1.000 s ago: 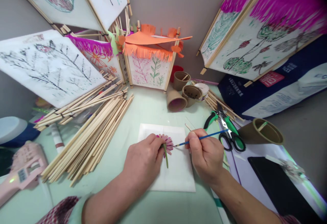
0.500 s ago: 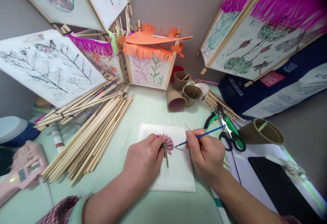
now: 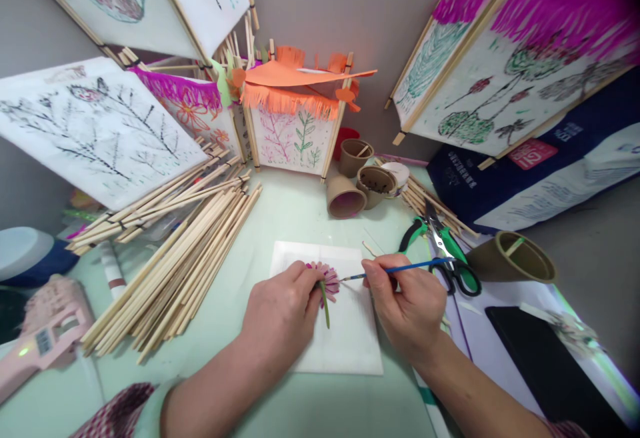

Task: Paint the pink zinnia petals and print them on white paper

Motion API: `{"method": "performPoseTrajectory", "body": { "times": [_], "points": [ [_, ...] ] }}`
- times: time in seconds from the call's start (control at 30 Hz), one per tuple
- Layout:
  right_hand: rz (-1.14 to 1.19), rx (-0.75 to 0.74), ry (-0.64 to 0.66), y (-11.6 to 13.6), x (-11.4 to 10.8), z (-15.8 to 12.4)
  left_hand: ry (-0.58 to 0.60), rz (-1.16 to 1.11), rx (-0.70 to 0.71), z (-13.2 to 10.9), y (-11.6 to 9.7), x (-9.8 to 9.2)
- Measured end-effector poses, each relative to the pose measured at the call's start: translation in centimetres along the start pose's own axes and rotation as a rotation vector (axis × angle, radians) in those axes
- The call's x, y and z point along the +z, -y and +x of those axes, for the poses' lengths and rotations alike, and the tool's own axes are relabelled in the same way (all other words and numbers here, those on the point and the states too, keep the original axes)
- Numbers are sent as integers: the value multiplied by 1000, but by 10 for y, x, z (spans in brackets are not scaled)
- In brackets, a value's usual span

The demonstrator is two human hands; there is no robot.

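Note:
A pink flower (image 3: 330, 281) with a green stem lies over a square of white paper (image 3: 345, 345) in the middle of the table. My left hand (image 3: 285, 305) is closed on it, thumb and fingers pinching near the top of the stem. Between the thumb and fingers of my right hand (image 3: 407, 298) is a thin blue paintbrush (image 3: 413, 267), held almost level. Its tip points left and meets the petals at the flower's right edge; whether it presses on them I cannot tell.
Bundled wooden sticks (image 3: 185, 265) lie to the left, beside a pink glue gun (image 3: 45, 338). Green-handled scissors (image 3: 457, 268) and a brown pot (image 3: 520, 258) are at right. More brown pots (image 3: 347, 198) and a paper lantern (image 3: 295, 131) stand behind.
The brush has tipped flatter, its tip rising slightly along the petals and its back end dropping. My right hand has shifted a little rightward. My left hand and the flower stay put.

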State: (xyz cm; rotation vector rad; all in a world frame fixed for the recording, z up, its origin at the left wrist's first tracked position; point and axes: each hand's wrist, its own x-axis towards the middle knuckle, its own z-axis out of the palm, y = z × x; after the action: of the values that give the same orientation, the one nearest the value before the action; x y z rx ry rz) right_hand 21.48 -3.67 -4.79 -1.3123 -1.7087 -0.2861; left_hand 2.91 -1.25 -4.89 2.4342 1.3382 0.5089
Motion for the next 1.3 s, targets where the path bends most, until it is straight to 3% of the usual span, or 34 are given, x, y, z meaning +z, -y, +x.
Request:
{"method": "performPoseTrajectory", "body": {
  "times": [0.33,1.3],
  "points": [
    [-13,-106,44,-1,1,1,20,10,0,1,2,1],
    [79,-17,39,-1,4,-2,21,0,-3,1,0,1]
  ]
}}
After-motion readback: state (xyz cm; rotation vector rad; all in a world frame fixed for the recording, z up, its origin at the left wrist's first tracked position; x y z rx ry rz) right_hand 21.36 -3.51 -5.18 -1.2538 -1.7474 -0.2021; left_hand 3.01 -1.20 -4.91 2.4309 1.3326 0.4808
